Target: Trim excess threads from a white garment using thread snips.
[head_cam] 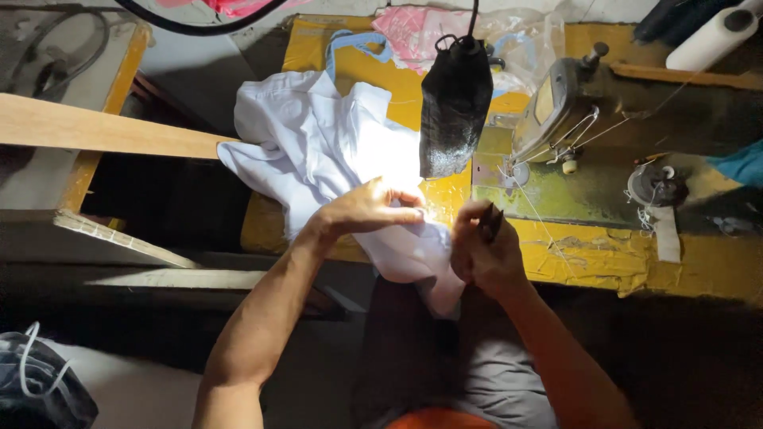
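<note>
The white cloth (334,151) lies bunched on the yellow counter (604,262) and hangs over its front edge; it looks light and soft, best held at an edge. The left hand (369,208) pinches its lit fold, while the right hand (485,250) is closed around a small dark tool (491,222), just beside the sewing machine (556,119).

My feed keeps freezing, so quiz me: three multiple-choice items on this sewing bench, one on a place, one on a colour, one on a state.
1. Where does the white garment lie?
A. on the yellow table, left of the sewing machine
B. on the floor
C. folded on top of the machine

2. What colour is the cover on the hanging lamp?
A. red
B. black
C. white

3. What is the right hand doing?
A. lying flat and open
B. closed around a small dark tool
C. turning the handwheel

Answers: 1 A, the cloth spreads over the tabletop; 2 B, the cover is dark; 3 B, its fingers wrap the tool, while the left hand pinches the cloth.
</note>
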